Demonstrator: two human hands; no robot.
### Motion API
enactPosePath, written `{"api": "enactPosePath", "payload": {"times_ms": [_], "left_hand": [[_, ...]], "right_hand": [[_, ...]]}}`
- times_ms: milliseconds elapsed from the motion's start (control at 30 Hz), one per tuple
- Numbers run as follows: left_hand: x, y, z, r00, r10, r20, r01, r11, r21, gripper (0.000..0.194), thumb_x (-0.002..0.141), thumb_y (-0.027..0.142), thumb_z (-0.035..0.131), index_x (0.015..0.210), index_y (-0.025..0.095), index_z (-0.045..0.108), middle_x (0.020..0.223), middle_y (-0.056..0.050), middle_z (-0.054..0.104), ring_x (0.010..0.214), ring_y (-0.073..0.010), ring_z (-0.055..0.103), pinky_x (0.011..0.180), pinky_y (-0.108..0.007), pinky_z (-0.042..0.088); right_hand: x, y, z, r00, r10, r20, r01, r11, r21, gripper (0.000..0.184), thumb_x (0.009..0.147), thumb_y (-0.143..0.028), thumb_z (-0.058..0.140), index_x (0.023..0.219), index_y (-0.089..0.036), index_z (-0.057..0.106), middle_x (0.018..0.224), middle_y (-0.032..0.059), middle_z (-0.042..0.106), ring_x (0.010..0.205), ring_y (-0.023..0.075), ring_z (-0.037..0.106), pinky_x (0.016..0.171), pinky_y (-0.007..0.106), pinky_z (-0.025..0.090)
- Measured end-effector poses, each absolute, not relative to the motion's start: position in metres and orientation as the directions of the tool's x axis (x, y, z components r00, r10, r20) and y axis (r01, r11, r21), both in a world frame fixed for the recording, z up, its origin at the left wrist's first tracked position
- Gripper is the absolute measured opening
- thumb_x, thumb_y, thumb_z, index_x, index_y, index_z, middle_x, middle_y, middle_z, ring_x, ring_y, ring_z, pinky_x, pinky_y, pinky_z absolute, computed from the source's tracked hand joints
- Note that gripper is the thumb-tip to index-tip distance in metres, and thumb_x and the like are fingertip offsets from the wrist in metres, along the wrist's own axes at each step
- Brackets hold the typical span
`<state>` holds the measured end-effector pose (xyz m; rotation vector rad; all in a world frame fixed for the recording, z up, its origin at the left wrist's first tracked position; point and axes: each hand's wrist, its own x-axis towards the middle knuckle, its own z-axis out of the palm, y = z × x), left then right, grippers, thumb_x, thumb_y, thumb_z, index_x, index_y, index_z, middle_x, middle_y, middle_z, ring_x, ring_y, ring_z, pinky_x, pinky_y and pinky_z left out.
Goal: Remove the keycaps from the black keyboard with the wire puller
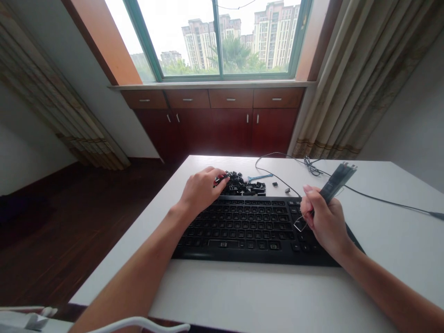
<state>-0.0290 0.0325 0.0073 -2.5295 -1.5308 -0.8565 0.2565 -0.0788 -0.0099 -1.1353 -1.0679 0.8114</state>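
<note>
A black keyboard [239, 255] lies on the white table, most of its key positions bare sockets with the keycaps off. Beyond its rear edge is a heap of loose black keycaps [239, 184]. My left hand [201, 189] reaches to the left end of this heap, thumb and fingers closed about a dark keycap [221, 179] there. Over the keyboard's right part, my right hand [324, 217] is closed in a fist around a wire keycap puller [335, 185]. The puller's dark handle is blurred and points up; its wire loops [300, 225] stick out below the fist.
A small blue tool [260, 177] and two stray keycaps [275, 184] lie behind the keyboard. A dark cable [381, 196] with a bundled coil crosses the table's right rear. White tubing [138, 322] shows at the near edge. Cabinets [229, 129] stand beneath the window.
</note>
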Motion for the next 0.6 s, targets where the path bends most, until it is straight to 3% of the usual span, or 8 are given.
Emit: {"api": "enactPosePath", "payload": {"times_ms": [233, 600], "left_hand": [[-0.0331, 0.032, 0.0108, 0.364, 0.814, 0.452, 0.872, -0.469, 0.141, 0.021, 0.096, 0.042, 0.062, 0.098, 0.025, 0.074, 0.101, -0.003, 0.075, 0.077, -0.0204, 0.07, 0.072, -0.033, 0.05], [-0.024, 0.0225, 0.0157, 0.405, 0.771, 0.491, 0.821, -0.543, 0.175, 0.024, 0.099, 0.038, 0.057, 0.096, 0.022, 0.075, 0.102, -0.004, 0.075, 0.08, -0.0195, 0.069, 0.074, -0.033, 0.053]], "right_hand": [[0.2571, -0.0791, -0.0098, 0.312, 0.918, 0.244, 0.011, 0.253, -0.967, 0.049, 0.098, -0.044, 0.06, 0.057, -0.022, 0.046, 0.043, -0.0046, 0.045, 0.034, 0.0079, 0.035, 0.037, 0.027, 0.023], [0.2593, -0.0763, -0.004, 0.359, 0.908, 0.214, -0.085, 0.26, -0.962, 0.045, 0.096, -0.039, 0.062, 0.057, -0.022, 0.045, 0.042, -0.005, 0.043, 0.036, 0.0084, 0.035, 0.038, 0.027, 0.024]]}}
